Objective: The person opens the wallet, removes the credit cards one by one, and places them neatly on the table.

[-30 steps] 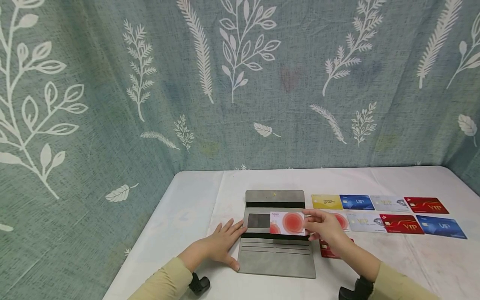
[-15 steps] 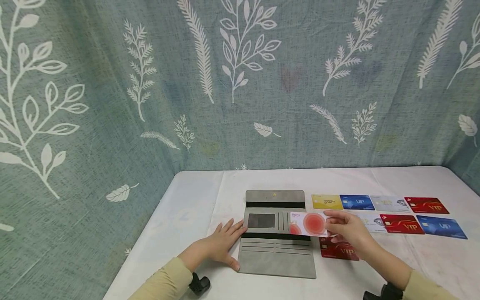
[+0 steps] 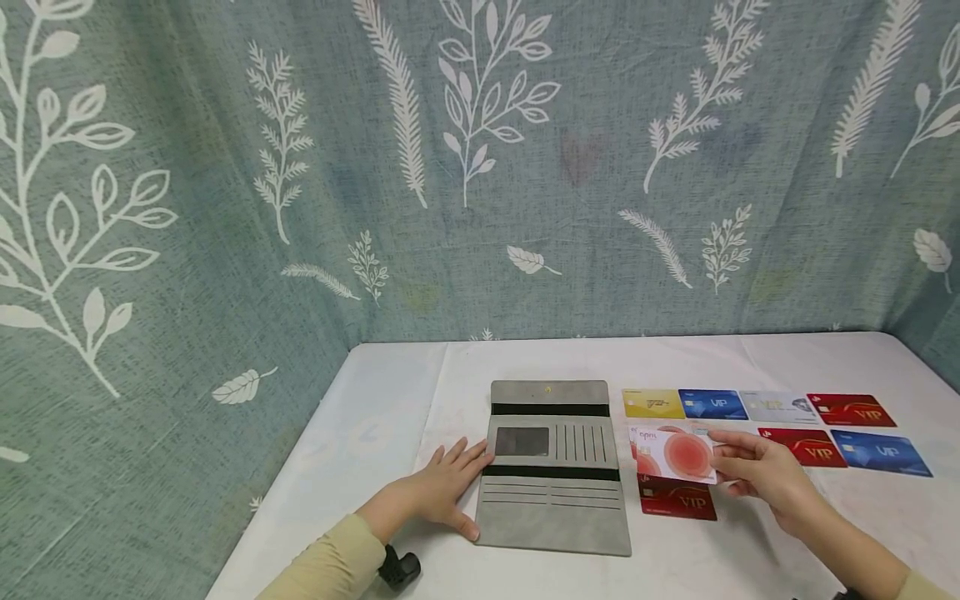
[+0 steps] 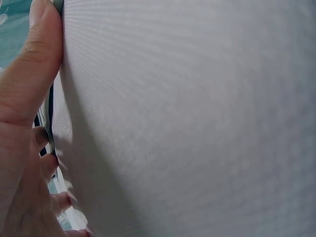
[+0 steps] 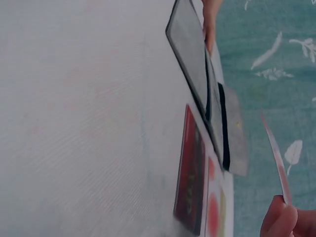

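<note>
A grey wallet (image 3: 555, 525) lies unfolded on the table, its card slots and dark window facing up. My left hand (image 3: 438, 489) rests flat with spread fingers at the wallet's left edge. My right hand (image 3: 761, 473) pinches the right end of a white card with red circles (image 3: 678, 454). The right wrist view has this card nearly edge-on and raised, between thumb and fingers (image 5: 282, 215). Beneath it, in the head view, another red-circled card is mostly hidden. A red VIP card (image 3: 678, 502) lies just in front, close to the wallet's right side.
Behind the held card is a row with a yellow card (image 3: 654, 403), a blue card (image 3: 712, 404), a silver card (image 3: 777, 407) and a red card (image 3: 851, 410). Right of my fingers lie another red card (image 3: 806, 448) and blue card (image 3: 883, 452). A patterned curtain (image 3: 480, 275) hangs behind the table.
My right hand has carried the red-circled card rightward, from over the wallet's middle panel to above the cards beside it. The wallet's slots are uncovered now. My left hand stays put.
</note>
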